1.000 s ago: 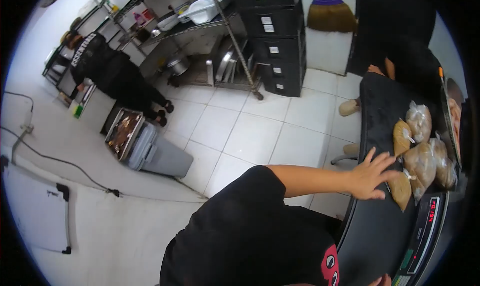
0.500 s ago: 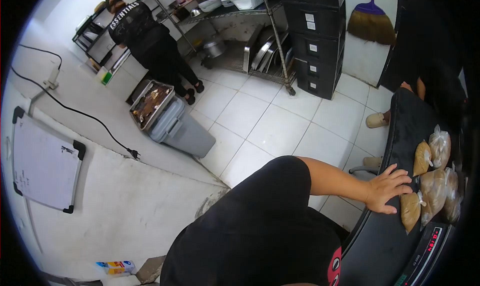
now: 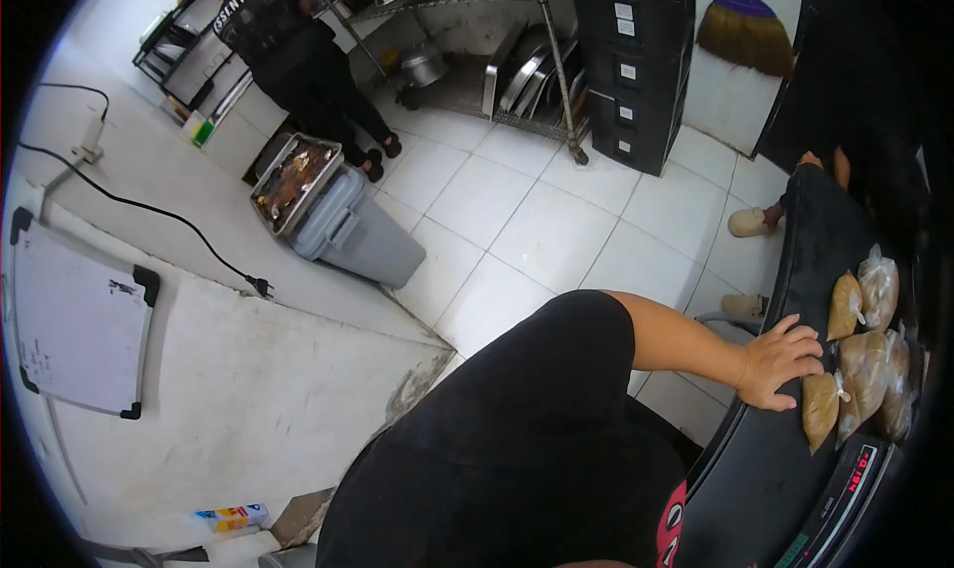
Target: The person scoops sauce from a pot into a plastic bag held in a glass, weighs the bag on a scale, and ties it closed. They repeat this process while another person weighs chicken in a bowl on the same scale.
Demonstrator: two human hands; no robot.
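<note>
My left hand [image 3: 778, 364] rests palm down on the edge of the black table [image 3: 740, 479], fingers spread and holding nothing. Close to its fingertips lies a small tied plastic bag of tan-brown contents [image 3: 820, 409]; whether they touch it I cannot tell. Another small tied bag [image 3: 845, 307] sits just beyond the fingers. Behind these are larger clear bags, one with brownish contents [image 3: 863, 374] and one paler [image 3: 878, 288]. A digital scale [image 3: 840, 503] with red lit digits stands at the lower right. My right hand is out of view.
A person in black [image 3: 288, 51] stands at a far counter, back turned. Near them, a grey bin [image 3: 363, 235] carries a tray of brown stuff [image 3: 295, 183]. Black drawers [image 3: 636, 71], a wire rack [image 3: 552, 51] and a broom [image 3: 745, 31] line the back. Another person's foot [image 3: 752, 222] shows beyond the table.
The view has shifted slightly, so the room's far side sits a little higher in the picture. My left hand stays on the table edge, and the bags and scale look unmoved.
</note>
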